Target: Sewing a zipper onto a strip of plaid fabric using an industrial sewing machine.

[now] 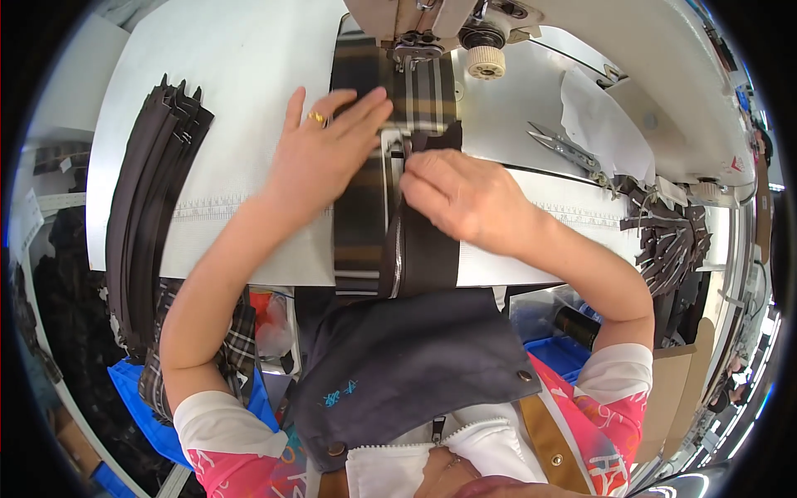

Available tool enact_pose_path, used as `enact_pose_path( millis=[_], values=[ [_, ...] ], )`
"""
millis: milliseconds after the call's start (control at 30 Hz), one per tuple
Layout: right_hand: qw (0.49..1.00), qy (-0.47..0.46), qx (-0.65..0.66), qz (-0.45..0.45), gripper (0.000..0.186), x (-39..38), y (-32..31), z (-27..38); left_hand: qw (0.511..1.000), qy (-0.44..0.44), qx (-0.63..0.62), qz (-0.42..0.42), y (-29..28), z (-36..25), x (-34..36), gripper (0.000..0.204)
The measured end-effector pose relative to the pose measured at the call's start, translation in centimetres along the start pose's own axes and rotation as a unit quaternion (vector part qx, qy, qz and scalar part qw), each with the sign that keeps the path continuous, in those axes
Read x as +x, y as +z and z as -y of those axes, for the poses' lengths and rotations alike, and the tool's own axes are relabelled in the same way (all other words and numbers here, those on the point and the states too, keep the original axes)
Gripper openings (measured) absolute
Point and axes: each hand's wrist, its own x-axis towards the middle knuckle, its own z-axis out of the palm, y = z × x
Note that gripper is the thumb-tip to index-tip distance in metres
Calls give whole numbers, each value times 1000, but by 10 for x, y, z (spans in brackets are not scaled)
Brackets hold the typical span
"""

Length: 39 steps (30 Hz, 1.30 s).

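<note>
A dark plaid fabric panel (357, 236) with brown and white stripes lies lengthwise on the white table, its far end under the sewing machine's presser foot (413, 62). Along its right side runs a dark brown fabric strip (432, 257) with a silvery line, seemingly a zipper (398, 257). My left hand (328, 158), a gold ring on one finger, rests over the plaid with fingers stretched out. Curled at the strip's upper end, my right hand (465, 199) pinches the brown strip; its fingertips are partly hidden. A small white shape (392, 137) between the hands is blurred.
Long dark strips (154, 191) are stacked at the table's left. Thread snips (564, 149) and a white scrap (602, 124) lie on the metal machine bed at right. A bundle of dark pieces (674, 241) hangs over the right edge. Blue bins (560, 357) sit below the table.
</note>
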Motion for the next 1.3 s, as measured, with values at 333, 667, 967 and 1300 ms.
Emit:
enact_pose_path(
  millis=[333,667,967,1300],
  values=[
    [993,107,36,-16,21,-1,14,-60,1000,13,-9,-17,21,55,48,29],
    [993,106,22,-37,26,1,15,-57,998,17,-55,-37,5,6,23,39],
    [993,91,17,-66,26,8,23,-50,999,22,-46,-4,-3,17,19,37],
    [993,109,-19,-45,28,7,27,-53,998,23,-64,8,-1,23,30,37]
  ],
)
